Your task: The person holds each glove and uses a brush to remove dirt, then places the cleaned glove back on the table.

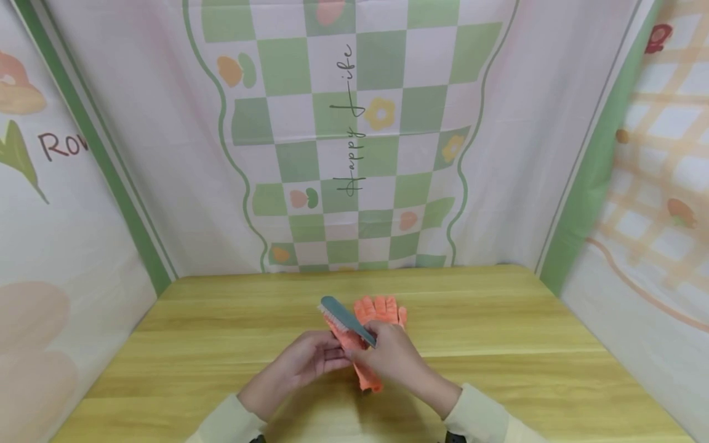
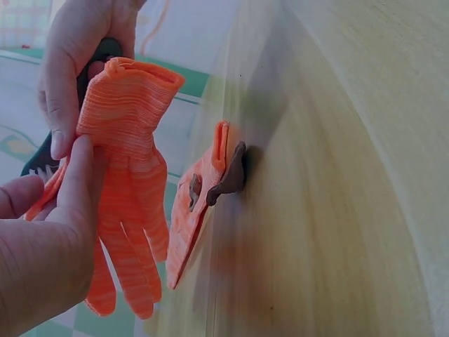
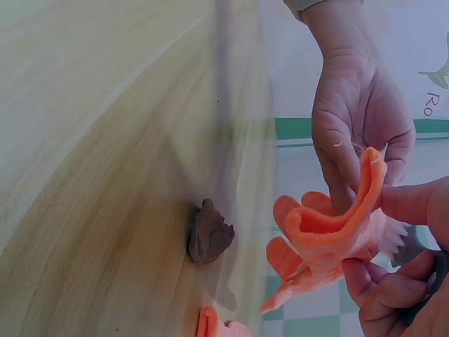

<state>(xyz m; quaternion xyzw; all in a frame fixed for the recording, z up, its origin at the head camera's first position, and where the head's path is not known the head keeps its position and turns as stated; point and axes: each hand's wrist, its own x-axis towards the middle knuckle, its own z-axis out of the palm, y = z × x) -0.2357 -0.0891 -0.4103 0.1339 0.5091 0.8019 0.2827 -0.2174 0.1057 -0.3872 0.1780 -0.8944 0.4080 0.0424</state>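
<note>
"Pale sleeves (image 1: 487,418) sit nearest us in the head view, cut off by the lower border. What do they lead to?"

"To a left hand (image 1: 310,360) gripping an orange glove (image 1: 365,374) by its side, and a right hand (image 1: 394,354) holding the handle of a teal brush (image 1: 340,314). We see the bristles facing the glove, though we can't tell how hard they press."

"How much room is around them?"

"A second glove (image 1: 382,307) lies on the bench (image 1: 221,320) just beyond the right hand, so that way looks tighter. Toward the left and right edges the wood runs well past both hands; the far edge meets the patterned cloth (image 1: 382,61)."

"From the left wrist, why two hands on one glove?"

"We judge it steadies the knit: the left hand pinches one side, the right thumb lies by the cuff. The orange glove is raised above the bench, and a brown lump (image 2: 231,175) sits near the second glove's cuff."

"And from the right wrist?"

"We face the raised cuff, its mouth gaping. The right hand pinches that rim while also curling fingers round the handle, probably so one hand can manage both. Below, the brown lump rests on the bench, and the gap beneath the raised glove leaves room to shift it."
</note>
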